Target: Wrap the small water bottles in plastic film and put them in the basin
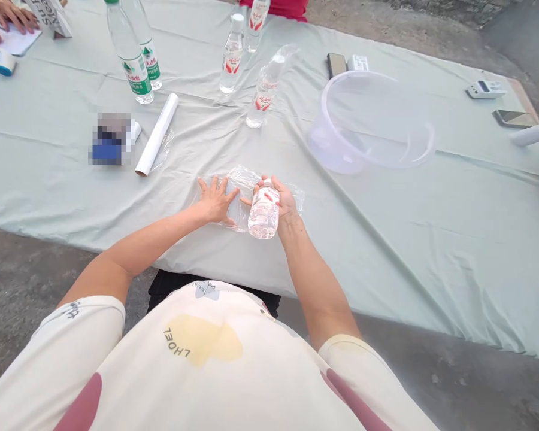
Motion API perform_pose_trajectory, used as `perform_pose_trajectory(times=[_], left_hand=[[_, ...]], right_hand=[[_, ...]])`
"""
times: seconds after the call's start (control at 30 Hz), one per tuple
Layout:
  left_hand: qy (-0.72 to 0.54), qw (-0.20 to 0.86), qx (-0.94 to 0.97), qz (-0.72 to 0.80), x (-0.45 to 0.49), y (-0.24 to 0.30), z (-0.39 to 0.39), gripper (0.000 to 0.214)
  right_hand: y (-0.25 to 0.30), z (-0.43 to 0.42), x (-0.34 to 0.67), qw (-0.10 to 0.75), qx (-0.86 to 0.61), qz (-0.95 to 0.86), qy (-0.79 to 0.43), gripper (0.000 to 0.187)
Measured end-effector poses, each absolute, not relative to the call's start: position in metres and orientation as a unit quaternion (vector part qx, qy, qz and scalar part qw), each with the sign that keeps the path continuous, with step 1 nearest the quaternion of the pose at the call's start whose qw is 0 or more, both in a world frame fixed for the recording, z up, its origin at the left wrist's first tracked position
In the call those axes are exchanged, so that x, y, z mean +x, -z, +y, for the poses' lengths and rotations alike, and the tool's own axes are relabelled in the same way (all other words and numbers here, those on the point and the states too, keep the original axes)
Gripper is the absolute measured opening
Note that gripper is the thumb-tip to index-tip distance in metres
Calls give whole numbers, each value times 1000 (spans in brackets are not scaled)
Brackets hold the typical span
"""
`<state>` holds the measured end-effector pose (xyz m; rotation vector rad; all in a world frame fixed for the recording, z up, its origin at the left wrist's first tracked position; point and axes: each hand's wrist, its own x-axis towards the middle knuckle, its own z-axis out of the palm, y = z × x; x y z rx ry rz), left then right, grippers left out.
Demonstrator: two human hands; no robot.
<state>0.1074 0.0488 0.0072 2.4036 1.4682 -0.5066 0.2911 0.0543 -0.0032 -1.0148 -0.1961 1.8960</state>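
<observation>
In my right hand (286, 202) is a small clear water bottle (263, 216) with a red-and-white label, tilted with its base toward me. The fingers wrap around it from the far side. My left hand (216, 200) lies with fingers spread on a crumpled sheet of plastic wrap (242, 179), which is spread on the cloth near the table's front edge. Part of the sheet runs under and behind the bottle and my right hand. Beyond them stands another such bottle (261, 103) with plastic wrap over its top.
A roll of plastic wrap (158, 134) lies left on the cloth-covered table (386, 251), beside a blurred-out item (110, 140). Green-labelled bottles (137, 75) and two more red-labelled bottles (232, 60) stand behind. A clear basin (336, 149) sits right. Another person's hands (13, 18) rest far left.
</observation>
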Motion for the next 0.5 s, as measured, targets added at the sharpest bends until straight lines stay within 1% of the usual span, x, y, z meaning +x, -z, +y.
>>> perform_pose_trajectory(times=[0.1,0.2,0.27,0.43,0.5], left_hand=[[164,148,831,510,104,-4,52,114],[159,155,832,509,103,-2,53,113],[158,151,833,508,103,-1,53,112],[154,131,843,498,102,1,50,114],[154,134,843,498,100,2,52,115]], right_hand=[[3,44,308,435,-463,-102,-765,18],[5,49,310,420,-523,-93,-736,16],[3,58,308,418,-542,-92,-723,18],[-11,79,300,448,-473,-145,-744,21],[-15,77,299,439,-476,-146,-748,19]])
